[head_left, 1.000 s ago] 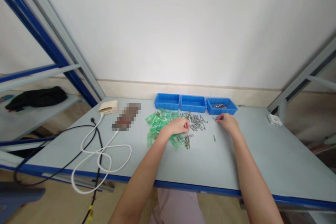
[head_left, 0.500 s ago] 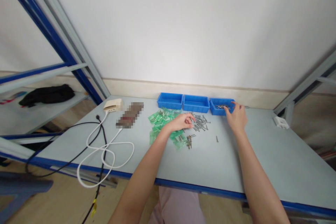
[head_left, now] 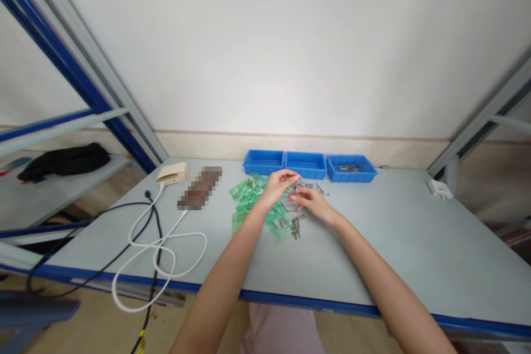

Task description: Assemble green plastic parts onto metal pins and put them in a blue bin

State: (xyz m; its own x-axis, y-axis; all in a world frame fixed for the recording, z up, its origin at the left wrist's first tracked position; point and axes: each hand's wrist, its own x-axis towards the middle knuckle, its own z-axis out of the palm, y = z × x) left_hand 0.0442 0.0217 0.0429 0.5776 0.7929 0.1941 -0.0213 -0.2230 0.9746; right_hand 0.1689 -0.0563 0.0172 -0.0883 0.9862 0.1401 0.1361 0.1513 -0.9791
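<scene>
My left hand [head_left: 279, 187] is over the right side of the green plastic packets [head_left: 249, 193], its thumb and fingertips pinched together; whatever is between them is too small to make out. Close in front of it, my right hand [head_left: 314, 203] reaches into the pile of loose screws [head_left: 319, 189] with its fingers curled inward. What those fingers grip is hidden. Part of the pile lies behind both hands. Shorter brass-coloured fasteners [head_left: 295, 228] lie in a small group just below the right hand.
Along the wall stand a left blue bin [head_left: 264, 168], a middle blue bin [head_left: 306, 171] and a right blue bin [head_left: 352, 177] with screws inside. White cable [head_left: 203, 257], a pixelated object [head_left: 199, 188] and a cream box [head_left: 172, 173] occupy the left; a white adapter [head_left: 440, 189] sits right.
My right hand has left the right blue bin and come left to the screw pile, beside my left hand. The left hand has risen slightly and pinched its fingers. The view shifted a little.
</scene>
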